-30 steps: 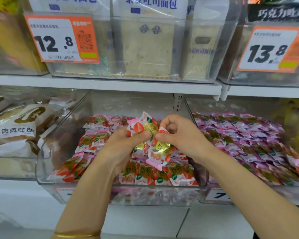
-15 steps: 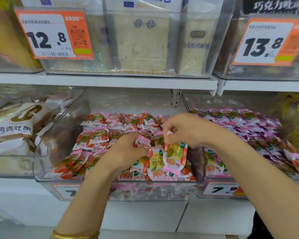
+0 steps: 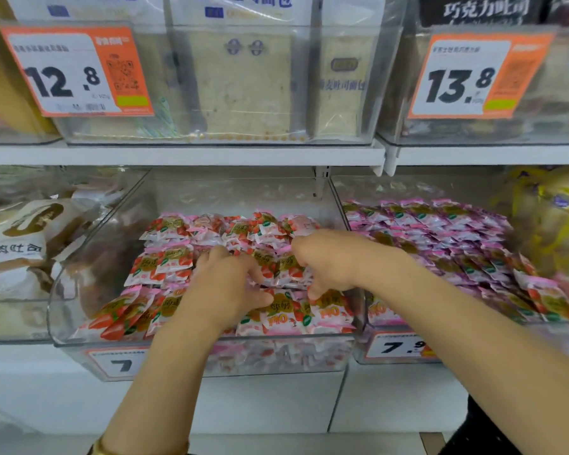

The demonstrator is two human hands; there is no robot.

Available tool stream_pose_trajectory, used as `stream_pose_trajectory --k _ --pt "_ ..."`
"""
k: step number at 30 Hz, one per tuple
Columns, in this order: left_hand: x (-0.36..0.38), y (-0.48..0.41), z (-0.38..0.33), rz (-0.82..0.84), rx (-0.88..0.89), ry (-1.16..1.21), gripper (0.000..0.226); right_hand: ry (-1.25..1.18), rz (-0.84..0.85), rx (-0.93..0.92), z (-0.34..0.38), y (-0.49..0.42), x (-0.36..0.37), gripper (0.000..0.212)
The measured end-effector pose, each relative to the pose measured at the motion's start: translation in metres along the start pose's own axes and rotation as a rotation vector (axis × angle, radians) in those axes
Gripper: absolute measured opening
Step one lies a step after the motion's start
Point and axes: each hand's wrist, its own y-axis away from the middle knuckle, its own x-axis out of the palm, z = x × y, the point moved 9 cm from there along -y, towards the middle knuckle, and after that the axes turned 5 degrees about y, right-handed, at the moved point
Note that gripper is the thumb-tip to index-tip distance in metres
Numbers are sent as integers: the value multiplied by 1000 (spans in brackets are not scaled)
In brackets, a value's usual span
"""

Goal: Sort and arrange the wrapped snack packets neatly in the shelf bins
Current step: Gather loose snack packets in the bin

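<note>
Red-and-pink wrapped snack packets (image 3: 165, 261) lie in rows inside the clear middle bin (image 3: 63, 310) on the lower shelf. Both hands are down in this bin. My left hand (image 3: 224, 287) lies spread over the middle rows, its fingers pressing on the packets and its thumb pointing right. My right hand (image 3: 326, 261) is beside it with the knuckles up. Its fingers curl down into the packets at the bin's right side, the thumb sits on the front row (image 3: 329, 313), and the fingertips are hidden. Purple-and-pink packets (image 3: 440, 234) fill the neighbouring right bin (image 3: 358, 349).
Bagged bread (image 3: 17, 244) sits in the bin to the left. A yellow-wrapped loaf (image 3: 552, 224) is at the far right. The upper shelf (image 3: 211, 154) holds clear bins of toast bread (image 3: 243, 80) with orange price tags (image 3: 76, 70) reading 12.8 and 13.8.
The two hands held a couple of red packets above the bin, then lowered them. Now those packets lie in the front rows and both hands rest on the pile.
</note>
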Motion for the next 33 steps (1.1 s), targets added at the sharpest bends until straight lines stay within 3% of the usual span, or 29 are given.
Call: stream_pose_trajectory --k 4,7,10,13,18,21,24,26,29,33 --pt "-27 7 -48 -297 206 202 16 -177 -499 -20 -22 49 -35 18" --pt "-10 11 -99 -236 334 466 11 -496 -646 83 -74 96 -28 7" --pt "19 15 -150 -148 431 528 15 -564 -626 320 -147 128 13 7" --pt "36 15 -190 -153 540 402 20 -535 -569 597 -224 158 53 15" --pt "54 9 -250 -95 663 352 18 -235 -163 785 -274 168 98 21" --pt "83 -3 -266 30 621 418 18 -294 -20 905 -277 173 122 51" --pt "103 -14 -266 92 579 439 19 -339 8 948 -279 170 134 78" --pt "110 -21 -261 117 528 483 18 -318 -35 949 -282 170 133 66" --pt "114 -29 -255 155 443 585 15 -278 -217 931 -287 177 125 26" --pt "120 -32 -258 237 328 760 12 -278 -471 937 -295 201 106 7"
